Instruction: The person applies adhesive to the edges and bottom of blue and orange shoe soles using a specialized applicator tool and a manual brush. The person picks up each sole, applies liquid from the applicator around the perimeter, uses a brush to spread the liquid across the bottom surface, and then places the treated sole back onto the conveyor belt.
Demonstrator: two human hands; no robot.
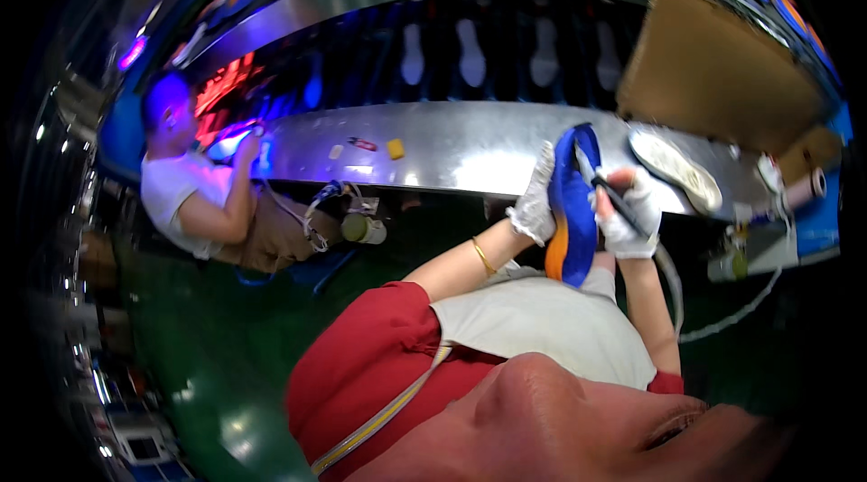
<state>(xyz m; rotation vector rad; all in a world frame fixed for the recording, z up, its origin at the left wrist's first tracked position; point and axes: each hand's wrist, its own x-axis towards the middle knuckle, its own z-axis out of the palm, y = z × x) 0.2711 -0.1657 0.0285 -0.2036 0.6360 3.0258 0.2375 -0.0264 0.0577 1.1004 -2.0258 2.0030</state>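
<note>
My left hand (536, 198), in a whitish glove, grips the left edge of a blue and orange shoe sole (571, 211). The sole stands tilted, its blue end up and its orange part low, in front of my apron. My right hand (629, 216), in a white glove with bare fingertips showing, closes around a black-handled brush (621, 206). The brush points up and left toward the inner face of the sole; its tip is too small to make out. A cream-white sole (675, 168) lies on the metal bench to the right of my right hand.
The metal bench (433, 143) carries a yellow block (396, 149) and a small red item (362, 144). Behind it, pale soles (470, 53) sit on a dark conveyor. Cardboard (713, 67) stands right, above a pot (727, 265) and hose (736, 312). A co-worker (203, 193) sits left.
</note>
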